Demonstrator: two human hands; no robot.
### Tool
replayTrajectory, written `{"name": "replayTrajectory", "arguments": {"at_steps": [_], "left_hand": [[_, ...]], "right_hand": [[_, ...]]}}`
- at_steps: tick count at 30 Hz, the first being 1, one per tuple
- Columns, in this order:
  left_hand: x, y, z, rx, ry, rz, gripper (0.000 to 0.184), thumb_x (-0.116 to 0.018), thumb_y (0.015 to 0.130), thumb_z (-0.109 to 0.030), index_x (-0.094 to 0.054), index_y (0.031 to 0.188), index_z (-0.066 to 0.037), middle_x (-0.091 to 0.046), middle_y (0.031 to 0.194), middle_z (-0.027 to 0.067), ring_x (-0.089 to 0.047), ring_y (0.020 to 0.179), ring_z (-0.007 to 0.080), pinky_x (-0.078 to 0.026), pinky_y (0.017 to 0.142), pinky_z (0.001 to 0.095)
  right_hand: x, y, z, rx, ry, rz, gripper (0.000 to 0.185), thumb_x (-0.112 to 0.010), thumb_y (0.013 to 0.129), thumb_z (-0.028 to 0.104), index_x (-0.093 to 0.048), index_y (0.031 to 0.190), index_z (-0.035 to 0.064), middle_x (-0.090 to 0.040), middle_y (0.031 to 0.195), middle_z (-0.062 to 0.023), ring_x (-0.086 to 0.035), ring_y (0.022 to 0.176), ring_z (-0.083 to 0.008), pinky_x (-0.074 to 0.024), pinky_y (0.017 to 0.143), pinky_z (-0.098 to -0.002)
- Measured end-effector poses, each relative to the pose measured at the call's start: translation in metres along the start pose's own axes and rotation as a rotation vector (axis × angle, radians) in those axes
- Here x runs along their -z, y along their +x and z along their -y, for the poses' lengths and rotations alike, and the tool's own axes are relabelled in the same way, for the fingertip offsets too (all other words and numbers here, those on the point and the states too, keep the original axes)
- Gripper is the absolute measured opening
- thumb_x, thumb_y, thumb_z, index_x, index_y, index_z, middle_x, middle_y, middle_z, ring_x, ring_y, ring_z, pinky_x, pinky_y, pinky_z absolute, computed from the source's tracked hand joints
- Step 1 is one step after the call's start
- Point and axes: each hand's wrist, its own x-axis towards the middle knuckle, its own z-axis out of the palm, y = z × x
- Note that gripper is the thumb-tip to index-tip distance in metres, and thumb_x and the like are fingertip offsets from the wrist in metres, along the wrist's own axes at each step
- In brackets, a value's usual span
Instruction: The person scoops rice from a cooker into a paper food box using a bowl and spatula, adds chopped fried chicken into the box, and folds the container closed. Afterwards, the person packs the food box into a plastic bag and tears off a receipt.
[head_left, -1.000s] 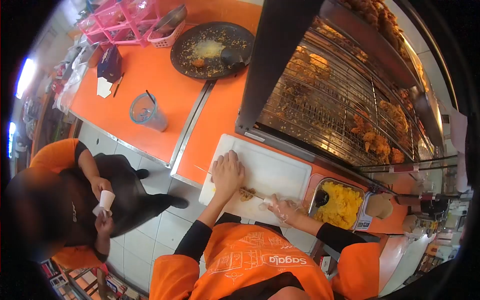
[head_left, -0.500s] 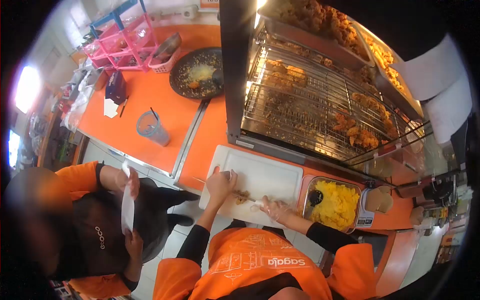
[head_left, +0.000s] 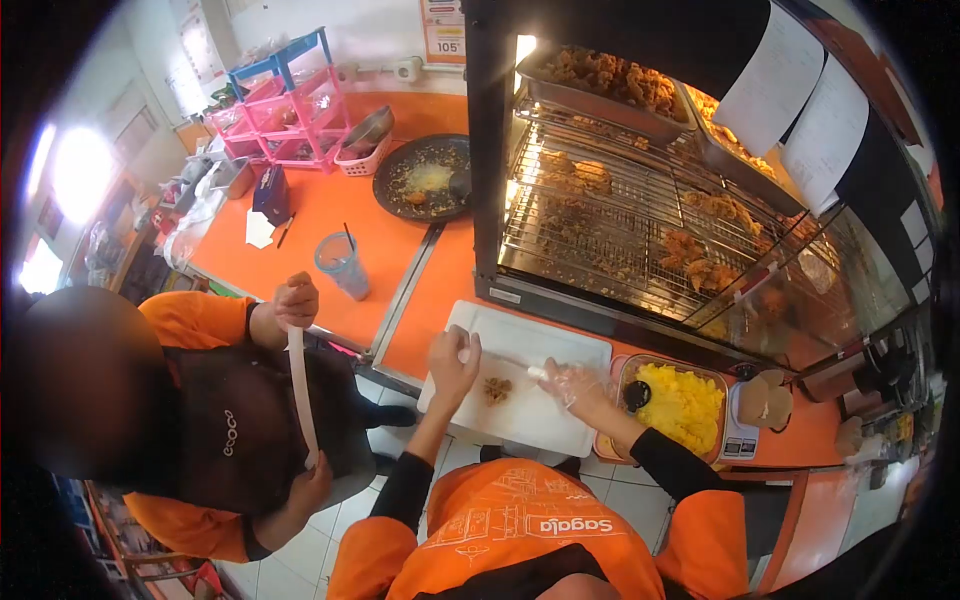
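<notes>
My right hand (head_left: 578, 388), in a clear plastic glove, is closed around the white handle of a knife (head_left: 538, 373). The blade is faint and blurred, pointing left toward my left hand (head_left: 455, 365). That hand's fingers are curled at the blade's far end; their exact hold on it is hard to see. Both hands are over a white cutting board (head_left: 540, 425). A small heap of chopped brown food (head_left: 496, 390) lies on the board, just below the blade.
A tray of yellow food (head_left: 680, 405) adjoins the board's right side, beside a scale (head_left: 740, 440). A heated display case (head_left: 590, 300) with fried pieces stands behind. On the left are a tumbler (head_left: 342, 266), a round dark pan (head_left: 425, 205) and a co-worker (head_left: 230, 400) holding a white strip.
The knife has lifted off the chopped food, which now shows as a more compact heap. Both hands have risen slightly. The co-worker's upper hand moved right, and my view shifted.
</notes>
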Motion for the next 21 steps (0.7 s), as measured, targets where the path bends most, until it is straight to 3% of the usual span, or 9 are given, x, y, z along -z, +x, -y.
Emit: {"name": "replayTrajectory", "arguments": {"at_steps": [2, 4, 6, 8, 12, 14, 17, 20, 21], "left_hand": [[0.006, -0.019, -0.005, 0.063, -0.112, -0.039, 0.018, -0.065, 0.079, -0.019, -0.051, 0.073, -0.008, -0.046, 0.062, 0.0061, -0.047, 0.06, 0.0244, -0.036, 0.057, 0.0362], [0.012, -0.05, -0.002, 0.201, -0.114, 0.142, 0.017, -0.065, 0.079, -0.022, -0.054, 0.079, -0.009, -0.05, 0.072, 0.0053, -0.049, 0.074, 0.0234, -0.036, 0.065, 0.0371], [0.025, -0.065, -0.016, 0.197, -0.016, 0.204, 0.017, -0.066, 0.079, -0.024, -0.055, 0.083, -0.011, -0.051, 0.077, 0.004, -0.049, 0.077, 0.0233, -0.036, 0.067, 0.0383], [0.031, -0.076, -0.02, 0.195, 0.086, 0.268, 0.018, -0.067, 0.078, -0.026, -0.057, 0.086, -0.012, -0.053, 0.081, 0.0027, -0.049, 0.081, 0.0232, -0.036, 0.069, 0.0395], [0.029, -0.093, -0.009, 0.143, 0.214, 0.338, 0.024, -0.07, 0.074, -0.03, -0.061, 0.093, -0.018, -0.055, 0.09, 0.0006, -0.051, 0.086, 0.024, -0.037, 0.071, 0.04], [0.029, -0.096, -0.006, 0.137, 0.25, 0.34, 0.026, -0.071, 0.073, -0.031, -0.062, 0.094, -0.019, -0.055, 0.092, 0.0004, -0.051, 0.087, 0.0244, -0.037, 0.071, 0.0399], [0.032, -0.101, -0.005, 0.156, 0.271, 0.362, 0.028, -0.071, 0.072, -0.031, -0.062, 0.096, -0.019, -0.056, 0.093, 0.0001, -0.051, 0.089, 0.0246, -0.037, 0.073, 0.0397], [0.035, -0.108, -0.002, 0.162, 0.25, 0.387, 0.029, -0.071, 0.071, -0.031, -0.062, 0.096, -0.02, -0.056, 0.094, -0.0003, -0.051, 0.089, 0.0237, -0.037, 0.074, 0.0391], [0.035, -0.11, -0.001, 0.185, 0.239, 0.39, 0.028, -0.071, 0.072, -0.031, -0.062, 0.096, -0.02, -0.056, 0.093, -0.0006, -0.052, 0.089, 0.024, -0.037, 0.074, 0.0395]], "right_hand": [[-0.015, 0.008, -0.01, -0.066, -0.104, -0.243, 0.027, -0.049, 0.09, 0.03, -0.052, 0.099, 0.0045, -0.062, 0.078, -0.0129, -0.064, 0.07, -0.0267, -0.0494, 0.055, -0.0377], [-0.042, 0.017, -0.024, -0.057, -0.18, -0.287, 0.025, -0.049, 0.089, 0.028, -0.052, 0.099, 0.0056, -0.062, 0.083, -0.0118, -0.064, 0.074, -0.0257, -0.0495, 0.057, -0.0373], [-0.064, 0.024, -0.032, -0.044, -0.255, -0.328, 0.022, -0.05, 0.088, 0.026, -0.052, 0.098, 0.0066, -0.062, 0.089, -0.0108, -0.064, 0.078, -0.0248, -0.0496, 0.06, -0.0368], [-0.079, 0.025, -0.034, -0.09, -0.424, -0.438, 0.025, -0.05, 0.087, 0.026, -0.054, 0.103, 0.0079, -0.057, 0.105, -0.0129, -0.058, 0.095, -0.0259, -0.0482, 0.076, -0.0388], [-0.076, 0.019, -0.024, -0.028, -0.486, -0.71, 0.031, -0.055, 0.083, 0.02, -0.055, 0.112, 0.0082, -0.052, 0.112, -0.0143, -0.051, 0.107, -0.0279, -0.0409, 0.09, -0.041], [-0.058, 0.019, -0.005, -0.185, 0.265, -0.778, 0.041, -0.059, 0.08, 0.012, -0.052, 0.121, 0.0081, -0.052, 0.114, -0.0148, -0.046, 0.115, -0.0292, -0.0353, 0.096, -0.0418], [-0.068, 0.026, 0.021, -0.045, 0.192, -0.741, 0.046, -0.062, 0.076, 0.007, -0.053, 0.121, 0.0076, -0.052, 0.116, -0.0118, -0.046, 0.114, -0.0295, -0.0355, 0.095, -0.0425], [-0.07, 0.031, 0.043, 0.121, 0.239, -0.641, 0.043, -0.061, 0.078, 0.011, -0.055, 0.12, 0.0109, -0.054, 0.113, -0.0088, -0.047, 0.113, -0.0297, -0.0344, 0.095, -0.0444], [-0.084, 0.037, 0.044, 0.037, 0.292, -0.584, 0.038, -0.06, 0.079, 0.014, -0.057, 0.117, 0.014, -0.056, 0.11, -0.0065, -0.049, 0.11, -0.0284, -0.0341, 0.094, -0.0447]]}}
